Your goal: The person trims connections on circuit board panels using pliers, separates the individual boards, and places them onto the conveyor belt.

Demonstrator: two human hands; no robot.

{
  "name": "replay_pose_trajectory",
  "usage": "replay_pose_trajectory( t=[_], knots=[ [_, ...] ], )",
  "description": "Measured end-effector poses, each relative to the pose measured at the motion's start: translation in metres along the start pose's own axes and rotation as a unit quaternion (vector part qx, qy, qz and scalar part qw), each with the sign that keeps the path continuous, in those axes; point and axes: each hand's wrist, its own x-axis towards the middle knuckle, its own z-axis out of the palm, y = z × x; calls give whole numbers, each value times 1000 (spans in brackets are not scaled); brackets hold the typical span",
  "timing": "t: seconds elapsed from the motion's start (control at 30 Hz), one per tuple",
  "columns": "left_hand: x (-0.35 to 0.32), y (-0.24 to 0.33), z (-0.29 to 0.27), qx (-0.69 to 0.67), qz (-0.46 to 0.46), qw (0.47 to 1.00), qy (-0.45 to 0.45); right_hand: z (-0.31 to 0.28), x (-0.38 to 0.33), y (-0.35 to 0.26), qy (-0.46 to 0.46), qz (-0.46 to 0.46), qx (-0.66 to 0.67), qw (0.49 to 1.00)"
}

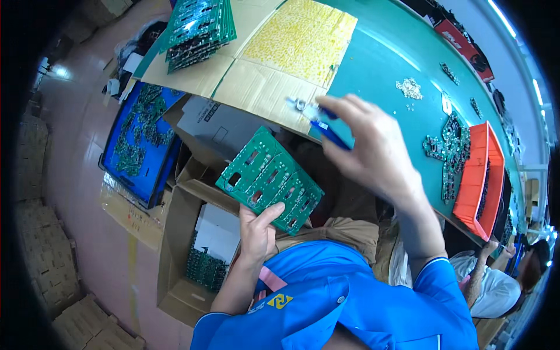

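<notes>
My left hand (256, 233) grips a green circuit board (271, 186) by its lower left edge, the thumb lying on its face. The board is tilted in front of my body and has several cut-out slots. Above and to the right, my right hand (376, 143) is closed on blue-handled cutting pliers (333, 135). Their metal jaws point left over the cardboard edge, apart from the board and blurred. Whether the jaws grip anything cannot be made out.
A stack of green boards (201, 35) stands on cardboard beside a yellow-speckled sheet (300, 41). Small pale pieces (410, 88) and loose boards (452, 143) lie on the green table near a red bin (479, 181). Left are a blue tray (140, 146) and an open carton (175, 256). A co-worker (493, 280) sits right.
</notes>
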Motion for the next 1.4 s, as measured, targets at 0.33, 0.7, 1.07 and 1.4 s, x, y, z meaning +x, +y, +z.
replay_pose_trajectory(
  t=[0.33, 0.7, 1.07, 1.4],
  knots=[
    [3, 2, -8, -9, -9, 1000, 2, 0, 74, 36, -94, 24, -175, 980],
    [7, 5, -15, -9, -7, 1000, 19, 15, 87, 44, -83, -6, -186, 979],
    [3, 9, -12, -5, -3, 1000, 11, -3, 96, 38, -141, 35, -192, 971],
    [5, 34, 3, 402, 392, 822, -99, -37, -36, 5, -119, 215, 446, 861]
  ],
)
